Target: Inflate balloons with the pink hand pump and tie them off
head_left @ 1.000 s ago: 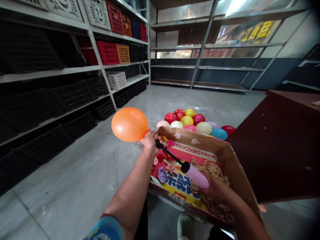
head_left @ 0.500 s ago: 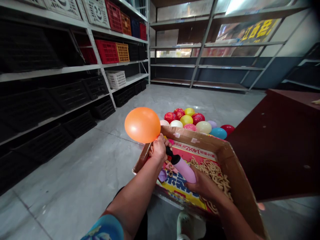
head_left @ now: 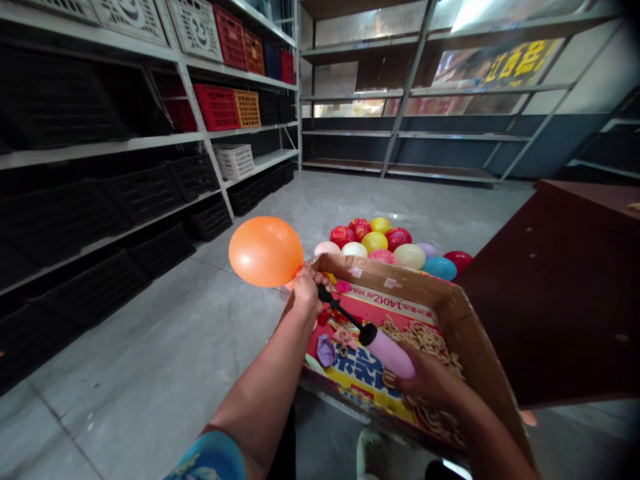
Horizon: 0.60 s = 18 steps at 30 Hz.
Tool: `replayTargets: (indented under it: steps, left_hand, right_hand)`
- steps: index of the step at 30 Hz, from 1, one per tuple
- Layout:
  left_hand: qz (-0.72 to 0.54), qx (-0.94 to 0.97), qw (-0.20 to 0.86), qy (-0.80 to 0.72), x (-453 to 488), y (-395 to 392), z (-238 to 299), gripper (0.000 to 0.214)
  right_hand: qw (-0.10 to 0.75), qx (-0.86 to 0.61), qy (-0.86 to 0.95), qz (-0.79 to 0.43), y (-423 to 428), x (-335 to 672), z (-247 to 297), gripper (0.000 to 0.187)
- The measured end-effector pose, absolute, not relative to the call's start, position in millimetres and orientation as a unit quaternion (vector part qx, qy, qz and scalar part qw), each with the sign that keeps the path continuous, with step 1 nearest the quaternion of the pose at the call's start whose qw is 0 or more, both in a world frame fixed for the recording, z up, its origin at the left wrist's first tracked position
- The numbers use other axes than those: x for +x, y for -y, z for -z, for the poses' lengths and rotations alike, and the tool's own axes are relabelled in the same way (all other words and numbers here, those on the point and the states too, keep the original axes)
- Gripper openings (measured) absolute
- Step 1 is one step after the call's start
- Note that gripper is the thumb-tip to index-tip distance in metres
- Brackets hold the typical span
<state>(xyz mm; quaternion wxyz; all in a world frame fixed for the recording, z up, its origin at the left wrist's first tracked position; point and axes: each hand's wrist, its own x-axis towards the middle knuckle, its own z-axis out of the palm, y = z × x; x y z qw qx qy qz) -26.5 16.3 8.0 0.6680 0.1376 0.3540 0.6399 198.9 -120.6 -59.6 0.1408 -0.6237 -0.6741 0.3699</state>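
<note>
An inflated orange balloon (head_left: 266, 251) sticks out to the left of my left hand (head_left: 308, 289), whose fingers are closed round its neck at the pump's black nozzle end. My right hand (head_left: 425, 375) grips the pink barrel of the hand balloon pump (head_left: 386, 350), and the thin black rod shows drawn out between the two hands. Under my hands is a shallow cardboard box (head_left: 463, 310). It holds a limp purple balloon (head_left: 326, 350), a few pink and red uninflated ones, and a heap of beige uninflated long balloons (head_left: 425, 337).
Inflated balloons in several colours, among them a blue balloon (head_left: 440, 268), lie on the floor beyond the box. A dark red-brown panel (head_left: 545, 300) stands at the right. Racks with black crates (head_left: 125, 195) run along the left, and a metal rack (head_left: 400, 133) stands at the back.
My right hand has pulled the pink barrel down and right, exposing the rod. The orange balloon and my left hand have shifted a little left.
</note>
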Motion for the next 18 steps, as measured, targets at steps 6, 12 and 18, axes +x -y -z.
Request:
replayTargets:
  steps: [6, 12, 18]
  left_hand:
    - [-0.609, 0.157, 0.688, -0.362, 2, 0, 7, 0.039]
    - [-0.622, 0.161, 0.684, -0.344, -5, -6, 2, 0.04]
    - [-0.652, 0.151, 0.664, -0.334, -30, -19, -14, 0.037]
  right_hand:
    - [0.164, -0.624, 0.669, -0.369, 115, 171, 59, 0.038]
    - [0.18, -0.615, 0.661, -0.392, 113, 172, 62, 0.037]
    - [0.167, -0.611, 0.654, -0.413, 120, 198, 59, 0.039]
